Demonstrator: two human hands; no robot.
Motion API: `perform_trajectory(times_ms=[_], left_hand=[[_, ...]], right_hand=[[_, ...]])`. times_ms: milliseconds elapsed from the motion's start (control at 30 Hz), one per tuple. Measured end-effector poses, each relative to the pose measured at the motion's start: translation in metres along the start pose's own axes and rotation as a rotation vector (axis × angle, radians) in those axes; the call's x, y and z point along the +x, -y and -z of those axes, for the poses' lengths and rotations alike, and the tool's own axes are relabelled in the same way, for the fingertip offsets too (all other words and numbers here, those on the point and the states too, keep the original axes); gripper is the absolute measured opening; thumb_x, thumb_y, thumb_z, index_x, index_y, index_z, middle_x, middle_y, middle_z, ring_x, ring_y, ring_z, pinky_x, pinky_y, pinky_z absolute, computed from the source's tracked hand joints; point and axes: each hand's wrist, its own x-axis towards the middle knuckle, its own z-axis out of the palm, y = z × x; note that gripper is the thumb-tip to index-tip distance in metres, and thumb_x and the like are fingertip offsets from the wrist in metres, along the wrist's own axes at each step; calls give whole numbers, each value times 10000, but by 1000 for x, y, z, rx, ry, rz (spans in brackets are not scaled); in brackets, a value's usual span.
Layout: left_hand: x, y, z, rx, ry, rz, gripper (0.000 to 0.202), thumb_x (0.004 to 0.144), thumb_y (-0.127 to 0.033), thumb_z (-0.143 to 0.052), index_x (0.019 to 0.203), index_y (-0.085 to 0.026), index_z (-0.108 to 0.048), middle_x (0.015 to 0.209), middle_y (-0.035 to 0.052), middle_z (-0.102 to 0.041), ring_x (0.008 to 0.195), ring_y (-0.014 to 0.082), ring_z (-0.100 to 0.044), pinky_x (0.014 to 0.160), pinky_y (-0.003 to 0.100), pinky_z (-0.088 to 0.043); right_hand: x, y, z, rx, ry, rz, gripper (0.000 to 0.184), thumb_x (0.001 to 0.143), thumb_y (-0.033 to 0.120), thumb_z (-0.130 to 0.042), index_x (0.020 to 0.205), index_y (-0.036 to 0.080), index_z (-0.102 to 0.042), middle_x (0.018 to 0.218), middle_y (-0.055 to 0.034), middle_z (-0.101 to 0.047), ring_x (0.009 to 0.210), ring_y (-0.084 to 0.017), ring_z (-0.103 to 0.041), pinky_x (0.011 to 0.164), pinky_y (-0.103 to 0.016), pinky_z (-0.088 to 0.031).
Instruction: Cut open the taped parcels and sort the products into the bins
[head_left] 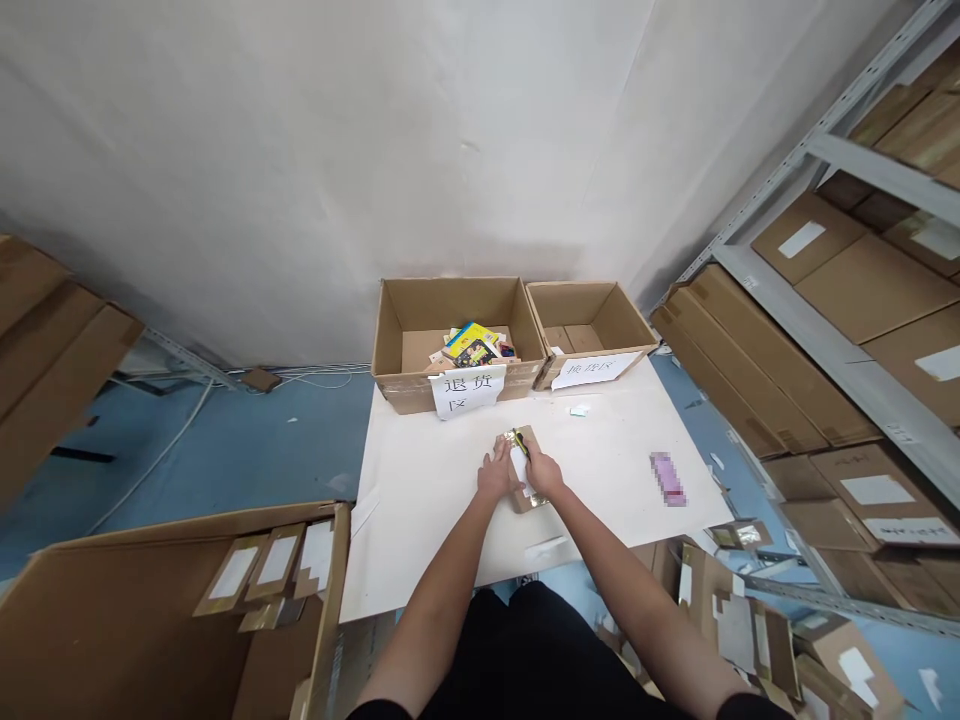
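Observation:
A small brown cardboard parcel with a white label lies in the middle of the white table. My left hand rests on its left side, fingers laid over the edge. My right hand is closed round a small yellow and black utility knife, whose tip sits on the parcel's top. Both forearms reach in from the bottom of the view.
Two open cardboard boxes stand at the table's far edge: the left box holds colourful items and bears a paper label, the right box is labelled too. A pink object lies at the right. A large box stands at lower left, shelving at right.

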Motion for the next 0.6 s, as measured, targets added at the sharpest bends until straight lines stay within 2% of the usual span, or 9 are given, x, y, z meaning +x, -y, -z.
perform_trajectory(times_ms=[133, 200, 333, 400, 467, 600], left_hand=[[2, 4, 8, -32, 74, -93, 1264, 711, -486, -777, 1688, -337, 11, 1760, 19, 156, 1525, 425, -347, 1185, 503, -380], [3, 7, 13, -10, 96, -74, 1273, 673, -490, -797, 1687, -362, -38, 1765, 10, 126, 1496, 435, -385, 1150, 510, -416], [1, 8, 21, 53, 51, -31, 1232, 649, -527, -810, 1670, -436, -127, 1773, -37, 68, 1456, 447, -418, 1095, 528, -454], [0, 7, 22, 88, 37, -30, 1211, 657, -525, -804, 1667, -444, -141, 1775, -46, 38, 1440, 448, -429, 1090, 538, -450], [-1, 7, 23, 104, 23, -38, 1196, 659, -520, -804, 1664, -444, -160, 1778, -43, 15, 1437, 450, -430, 1091, 542, -443], [-1, 8, 23, 95, 15, -61, 1199, 660, -526, -818, 1666, -426, -172, 1784, -2, -9, 1426, 454, -445, 1085, 530, -447]], right_hand=[[-10, 3, -3, -37, 23, -56, 653, 1006, 191, -446, 1640, 266, -308, 1222, -141, -735, 1100, -294, -719, 879, -356, -491], [-16, 6, -5, -46, 28, -72, 680, 983, 202, -501, 1633, 268, -314, 1234, -148, -732, 1109, -305, -719, 883, -366, -499], [-36, 2, -9, -71, 51, -78, 683, 947, 316, -607, 1588, 256, -380, 1230, -164, -730, 1116, -331, -716, 859, -380, -515], [-54, -6, -13, -105, 70, -73, 647, 934, 306, -607, 1553, 247, -433, 1216, -173, -732, 1111, -343, -714, 853, -392, -516], [-78, -19, -19, -151, 94, -78, 647, 909, 223, -584, 1543, 246, -455, 1197, -179, -736, 1095, -348, -717, 847, -398, -512], [-123, -51, -28, -178, 125, -99, 649, 868, 140, -545, 1502, 275, -502, 1140, -153, -748, 1038, -332, -725, 817, -370, -490]])
